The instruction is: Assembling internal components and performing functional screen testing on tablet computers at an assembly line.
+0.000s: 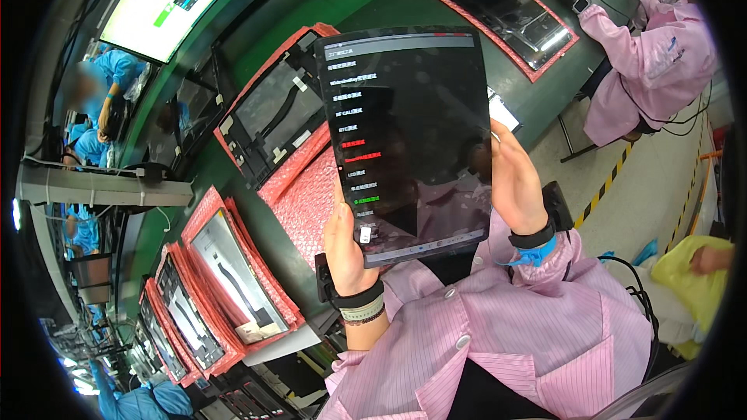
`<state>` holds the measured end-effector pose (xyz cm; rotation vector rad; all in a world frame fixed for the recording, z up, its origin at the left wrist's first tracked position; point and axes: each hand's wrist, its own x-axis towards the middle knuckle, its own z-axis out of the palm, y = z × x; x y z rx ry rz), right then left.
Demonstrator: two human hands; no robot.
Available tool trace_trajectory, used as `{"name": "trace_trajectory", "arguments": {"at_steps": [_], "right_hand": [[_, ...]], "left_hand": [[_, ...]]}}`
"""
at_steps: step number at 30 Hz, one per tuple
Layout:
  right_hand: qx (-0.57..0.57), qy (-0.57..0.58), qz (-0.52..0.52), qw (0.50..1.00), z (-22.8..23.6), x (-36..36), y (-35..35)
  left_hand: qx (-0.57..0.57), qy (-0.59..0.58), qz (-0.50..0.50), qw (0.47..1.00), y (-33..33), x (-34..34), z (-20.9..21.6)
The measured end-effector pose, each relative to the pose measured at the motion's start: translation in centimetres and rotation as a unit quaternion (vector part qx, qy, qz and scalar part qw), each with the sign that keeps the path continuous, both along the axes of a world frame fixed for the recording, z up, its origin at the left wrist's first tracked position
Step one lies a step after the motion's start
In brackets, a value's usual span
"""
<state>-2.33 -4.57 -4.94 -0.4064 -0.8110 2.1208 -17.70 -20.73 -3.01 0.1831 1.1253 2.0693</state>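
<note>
A black tablet (436, 140) is held up before me, its lit screen showing a dark list of text lines in white, red and green. My left hand (346, 245) grips its lower left edge, the thumb along the side and the other fingers hidden behind. On the right edge, my right hand (516, 183) closes round the tablet, its fingers partly behind it. Both wrists wear dark bands, with a blue strip at the right one. Behind the tablet, on the green bench, lies red bubble wrap (299, 198).
An opened device panel (280, 105) rests on red bubble wrap behind the tablet. Several more wrapped panels (233, 276) lie at the left. Another dark panel (506, 12) lies at the far right, near a co-worker's pink sleeve (615, 35). A bright monitor (171, 0) stands upper left.
</note>
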Motion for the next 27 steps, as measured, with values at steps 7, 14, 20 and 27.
{"name": "trace_trajectory", "arguments": {"at_steps": [7, 14, 20, 27], "right_hand": [[-0.14, 0.166, 0.068, 0.974, -1.1, 0.1, 0.0], [-0.121, 0.065, -0.002, 0.991, 0.1, -0.2, -0.5], [-0.007, -0.038, -0.122, 0.992, 1.1, 0.1, -1.3], [0.205, -0.042, -0.243, 0.947, 1.9, 0.3, -1.8]], "left_hand": [[-0.001, -0.017, 0.002, 1.0, 0.5, 0.7, 0.2], [-0.007, 0.068, -0.03, 0.997, 0.6, 0.4, 0.5], [-0.096, 0.321, -0.02, 0.942, 0.4, -0.4, 1.1], [-0.186, 0.37, 0.078, 0.907, -2.1, -2.0, 3.5]]}}
